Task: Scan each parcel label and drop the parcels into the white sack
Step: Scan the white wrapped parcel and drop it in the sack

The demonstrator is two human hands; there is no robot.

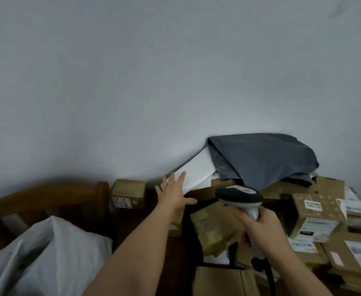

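My left hand [174, 192] reaches forward with fingers spread and straight, its fingertips at the lower edge of a flat white parcel [196, 169] that leans against the wall. A dark grey poly mailer [265, 159] lies draped over the white parcel's right end. My right hand [261, 224] grips the handle of a grey and black barcode scanner [239, 196], whose head sits just right of my left hand. The white sack [45, 257] lies crumpled at the lower left. Several cardboard parcels [316, 216] with white labels are piled at the right.
A small cardboard box [129, 193] stands against the wall left of my left hand. A wooden chair back [47, 199] rises behind the sack. More brown boxes [220, 280] fill the foreground, and the scanner's black cable [267, 272] hangs down.
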